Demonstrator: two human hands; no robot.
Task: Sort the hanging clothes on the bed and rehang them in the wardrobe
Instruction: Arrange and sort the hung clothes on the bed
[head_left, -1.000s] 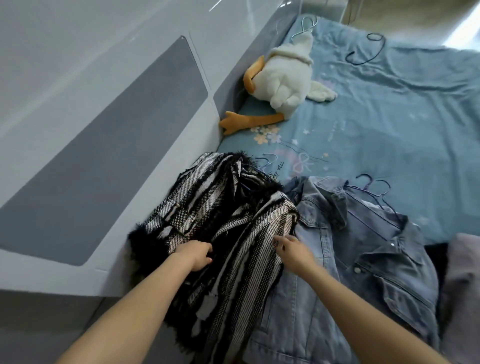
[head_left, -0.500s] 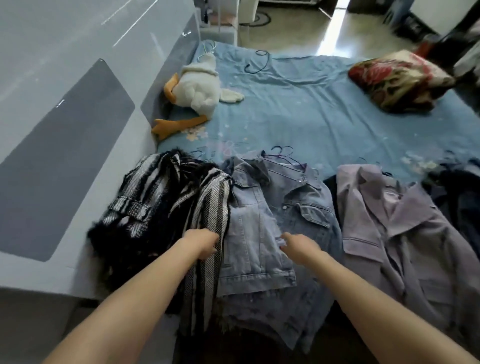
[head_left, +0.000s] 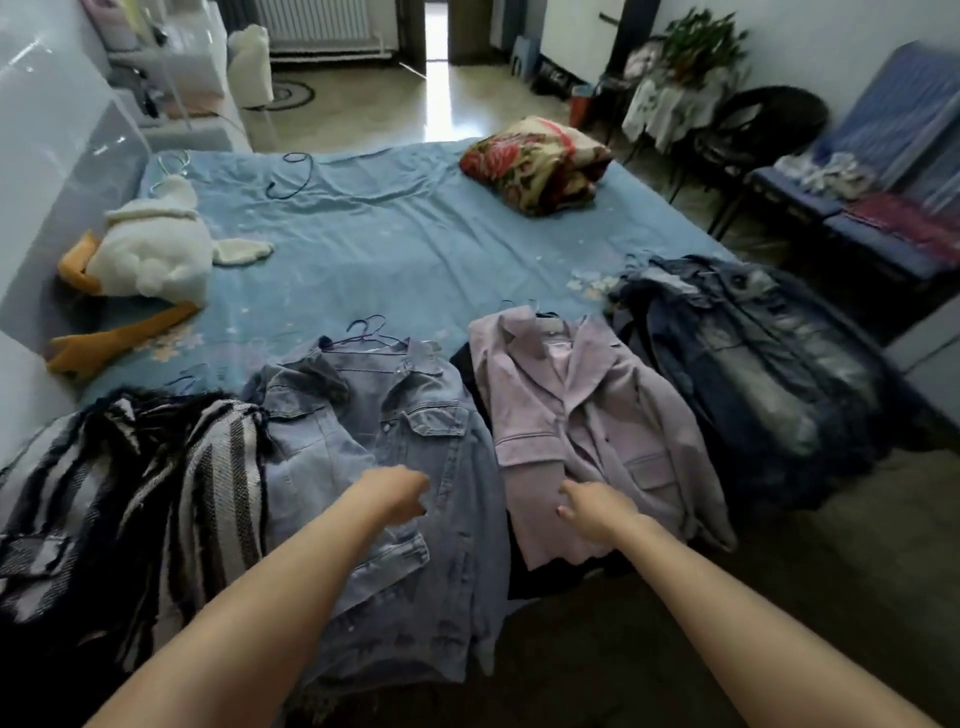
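Indoors, four garments lie along the near edge of a blue-sheeted bed (head_left: 395, 244): a striped jacket (head_left: 130, 493), a light denim jacket (head_left: 395, 431), a lilac jacket (head_left: 587, 415) and a dark denim jacket (head_left: 753, 364). Left hand (head_left: 395, 493), fingers curled, over the light denim; right hand (head_left: 592, 506), fingers loosely bent, at the lilac hem. A plush duck (head_left: 150, 260) and folded floral blanket (head_left: 535, 163) lie beyond.

Dim daylight from the far doorway (head_left: 436, 31) glares off the floor (head_left: 434, 111); edges bend, motion-blurred.
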